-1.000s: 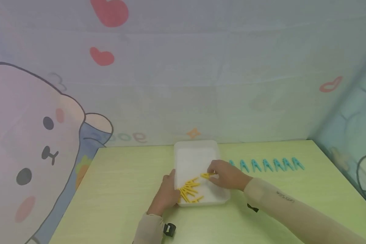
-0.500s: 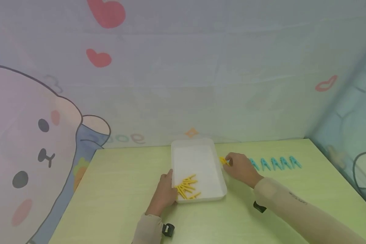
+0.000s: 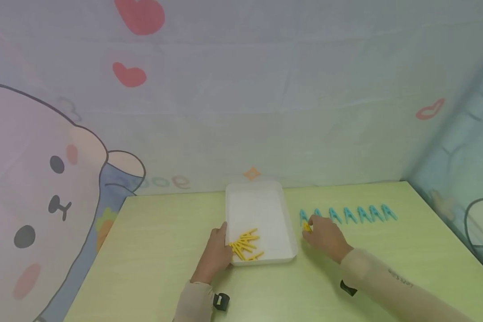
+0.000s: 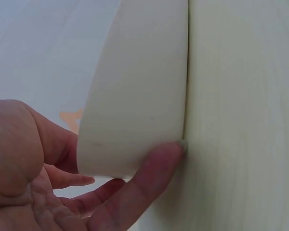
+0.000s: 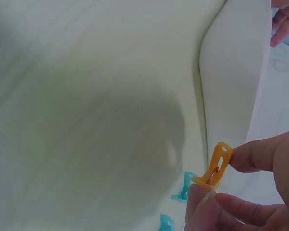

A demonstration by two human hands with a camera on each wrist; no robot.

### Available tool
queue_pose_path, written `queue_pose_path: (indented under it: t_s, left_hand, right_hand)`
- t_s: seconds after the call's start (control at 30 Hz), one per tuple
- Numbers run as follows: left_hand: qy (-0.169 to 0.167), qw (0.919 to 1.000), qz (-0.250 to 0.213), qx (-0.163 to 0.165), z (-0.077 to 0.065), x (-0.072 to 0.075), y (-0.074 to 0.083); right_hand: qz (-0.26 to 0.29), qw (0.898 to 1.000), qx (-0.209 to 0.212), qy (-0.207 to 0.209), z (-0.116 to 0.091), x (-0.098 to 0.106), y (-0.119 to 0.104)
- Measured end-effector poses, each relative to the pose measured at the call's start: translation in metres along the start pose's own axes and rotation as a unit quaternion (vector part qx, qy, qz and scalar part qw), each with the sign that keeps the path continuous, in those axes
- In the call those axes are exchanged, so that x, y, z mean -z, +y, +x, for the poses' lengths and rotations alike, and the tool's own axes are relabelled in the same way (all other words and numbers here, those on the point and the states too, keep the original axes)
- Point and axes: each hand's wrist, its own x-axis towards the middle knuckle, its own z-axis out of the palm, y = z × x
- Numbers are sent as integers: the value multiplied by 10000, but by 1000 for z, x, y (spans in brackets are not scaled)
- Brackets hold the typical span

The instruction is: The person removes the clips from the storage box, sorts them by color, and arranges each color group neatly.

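A white tray lies on the table, with several yellow clothespins fanned out in its near left corner. My left hand grips the tray's left side; the left wrist view shows its fingers around the tray wall. Between the thumb and fingers of my right hand is a yellow clothespin, held to the right of the tray. Just beyond it, several teal clothespins form a row on the table, the left ones partly covered by the hand.
The pale green table reaches back to a printed cloth backdrop. Another cloth panel bounds the right side. Dark wrist straps show on both arms.
My right hand has taken the yellow clothespin out over the tray's right side, then drawn it nearer, in front of the teal row. My left hand keeps its grip on the tray.
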Motion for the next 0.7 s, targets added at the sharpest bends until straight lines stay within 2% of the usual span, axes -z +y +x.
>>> queue_pose_path:
  t_s: [0.4, 0.7]
  left_hand:
    - [-55, 10000, 78, 20, -1, 0, 2]
    - [-48, 9998, 148, 125, -1, 0, 3]
  right_hand:
    - [-199, 9995, -16, 239, -4, -15, 7]
    - [-191, 9993, 30, 330, 5, -23, 16]
